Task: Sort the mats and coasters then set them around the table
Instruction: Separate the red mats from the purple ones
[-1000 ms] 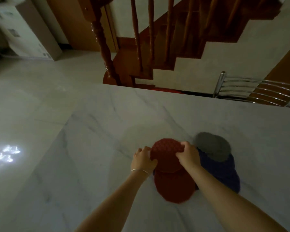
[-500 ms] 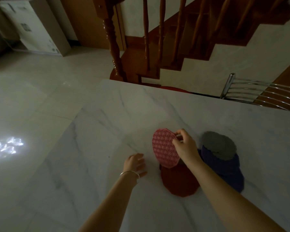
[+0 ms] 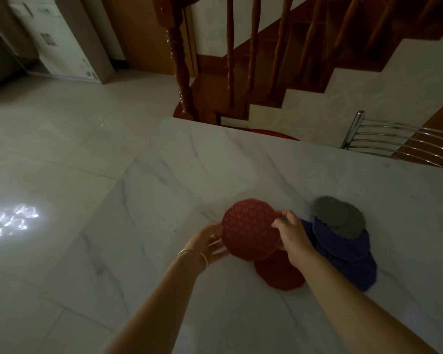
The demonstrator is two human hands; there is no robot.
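A round red patterned mat (image 3: 250, 229) is lifted off the white marble table (image 3: 215, 162). My right hand (image 3: 292, 235) pinches its right edge, and my left hand (image 3: 207, 242) holds its lower left edge from underneath. A second red mat (image 3: 279, 275) lies flat on the table below it, partly hidden by my right wrist. To the right lie dark blue mats (image 3: 348, 261) in an overlapping pile, with grey scalloped coasters (image 3: 339, 219) stacked on top of them.
A metal chair back (image 3: 399, 141) stands at the table's far right edge, and a red seat (image 3: 271, 132) peeks over the far edge. A wooden staircase with turned balusters (image 3: 230, 60) rises behind. Tiled floor lies left, with a white cabinet (image 3: 59, 39) at far left.
My right hand lifted the top red mat off the pile and carried it left, flattening it out. My left hand rose from the table and took its left edge.
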